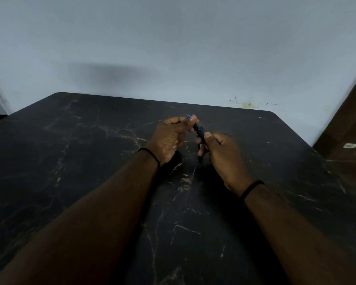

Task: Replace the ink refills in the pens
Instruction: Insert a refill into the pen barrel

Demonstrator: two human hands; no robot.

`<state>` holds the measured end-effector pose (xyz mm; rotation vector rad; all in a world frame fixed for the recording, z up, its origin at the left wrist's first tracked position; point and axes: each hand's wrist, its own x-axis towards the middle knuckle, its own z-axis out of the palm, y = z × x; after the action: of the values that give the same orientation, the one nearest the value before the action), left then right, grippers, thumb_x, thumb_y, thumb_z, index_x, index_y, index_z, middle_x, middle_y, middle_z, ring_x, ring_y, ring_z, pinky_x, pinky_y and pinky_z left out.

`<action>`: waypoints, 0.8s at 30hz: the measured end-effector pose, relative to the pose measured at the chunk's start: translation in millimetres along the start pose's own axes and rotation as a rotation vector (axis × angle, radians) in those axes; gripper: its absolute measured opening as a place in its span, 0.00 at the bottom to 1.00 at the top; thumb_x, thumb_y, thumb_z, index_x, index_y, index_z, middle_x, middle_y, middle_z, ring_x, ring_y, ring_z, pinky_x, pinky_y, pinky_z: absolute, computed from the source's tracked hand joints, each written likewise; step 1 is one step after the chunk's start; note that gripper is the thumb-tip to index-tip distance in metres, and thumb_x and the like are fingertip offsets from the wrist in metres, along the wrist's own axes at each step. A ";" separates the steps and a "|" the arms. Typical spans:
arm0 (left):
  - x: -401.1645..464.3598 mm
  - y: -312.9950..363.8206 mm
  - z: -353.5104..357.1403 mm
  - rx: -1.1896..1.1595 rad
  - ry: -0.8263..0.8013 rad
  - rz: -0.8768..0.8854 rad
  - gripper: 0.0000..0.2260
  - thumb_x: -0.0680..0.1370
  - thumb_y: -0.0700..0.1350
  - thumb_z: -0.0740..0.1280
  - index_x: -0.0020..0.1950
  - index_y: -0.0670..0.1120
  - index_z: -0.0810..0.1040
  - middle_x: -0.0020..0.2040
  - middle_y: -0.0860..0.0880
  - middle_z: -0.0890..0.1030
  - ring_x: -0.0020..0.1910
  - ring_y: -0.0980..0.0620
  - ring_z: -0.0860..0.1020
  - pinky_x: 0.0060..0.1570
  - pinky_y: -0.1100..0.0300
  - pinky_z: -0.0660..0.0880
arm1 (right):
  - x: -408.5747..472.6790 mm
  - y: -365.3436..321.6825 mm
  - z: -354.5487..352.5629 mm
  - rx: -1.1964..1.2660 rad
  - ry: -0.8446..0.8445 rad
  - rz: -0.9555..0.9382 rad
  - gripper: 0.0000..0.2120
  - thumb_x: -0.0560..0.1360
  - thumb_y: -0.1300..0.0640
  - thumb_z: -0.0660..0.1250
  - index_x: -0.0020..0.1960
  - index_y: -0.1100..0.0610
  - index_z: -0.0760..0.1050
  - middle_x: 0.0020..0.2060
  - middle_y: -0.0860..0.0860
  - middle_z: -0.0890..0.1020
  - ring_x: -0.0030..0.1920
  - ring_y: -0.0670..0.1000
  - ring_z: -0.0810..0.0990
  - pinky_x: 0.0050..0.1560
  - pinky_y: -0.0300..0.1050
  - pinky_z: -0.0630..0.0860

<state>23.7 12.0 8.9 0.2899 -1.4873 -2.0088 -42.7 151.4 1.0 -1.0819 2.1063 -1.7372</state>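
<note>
Forearms fill lower frame; at centre, left hand (169, 136) and right hand (220, 153) each pinch the pen (199, 131); I judge it light, stiff, slippery, best held mid-barrel

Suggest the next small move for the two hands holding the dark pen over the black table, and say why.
Probably twist the two hands in opposite directions to unscrew the barrel. The left hand pinches the dark pen near its blue tip, the right hand grips its lower part, and the pen is held above the black table. No separated parts or loose refill show, so it likely has not been opened.
</note>
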 end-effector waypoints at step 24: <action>2.3 -2.2 -1.0 0.026 0.026 -0.022 0.07 0.78 0.43 0.69 0.45 0.38 0.80 0.31 0.50 0.77 0.17 0.59 0.60 0.16 0.69 0.56 | 3.8 8.4 -0.3 -0.029 0.040 -0.070 0.08 0.73 0.47 0.73 0.50 0.42 0.76 0.44 0.44 0.83 0.45 0.44 0.82 0.45 0.43 0.78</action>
<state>21.6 10.3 6.9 0.3434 -1.5014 -1.9967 -49.0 149.5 -5.5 -1.1513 2.1484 -1.7797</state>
